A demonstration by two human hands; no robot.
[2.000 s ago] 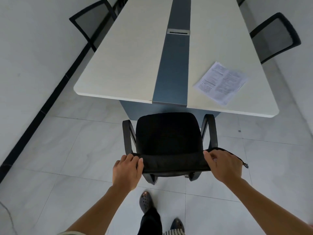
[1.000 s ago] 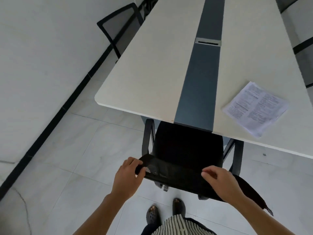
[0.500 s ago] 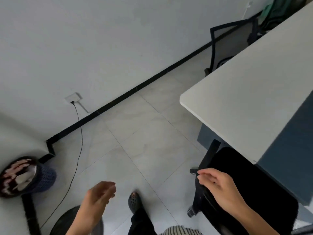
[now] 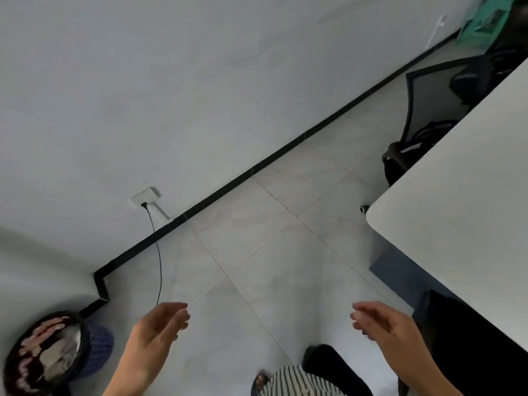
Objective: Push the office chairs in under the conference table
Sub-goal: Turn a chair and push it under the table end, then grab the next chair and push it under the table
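Observation:
The white conference table fills the right side, its corner pointing left. A black office chair sits tucked under its near end at the lower right, mostly hidden by the tabletop. A second black mesh-backed chair stands along the table's far side near the wall, its seat partly under the edge. My left hand hovers over the floor tiles with loosely curled fingers, holding nothing. My right hand is also free, fingers apart, just left of the tucked chair and not touching it.
A blue mesh waste basket full of litter stands in the lower left corner. A black cable hangs from a wall socket down to the floor. A black skirting runs along the wall. Green and dark items lie top right.
Both hands have let go of the chair back after it slid under the table end. My view has swung left toward the wall and floor, and the hands now hang free.

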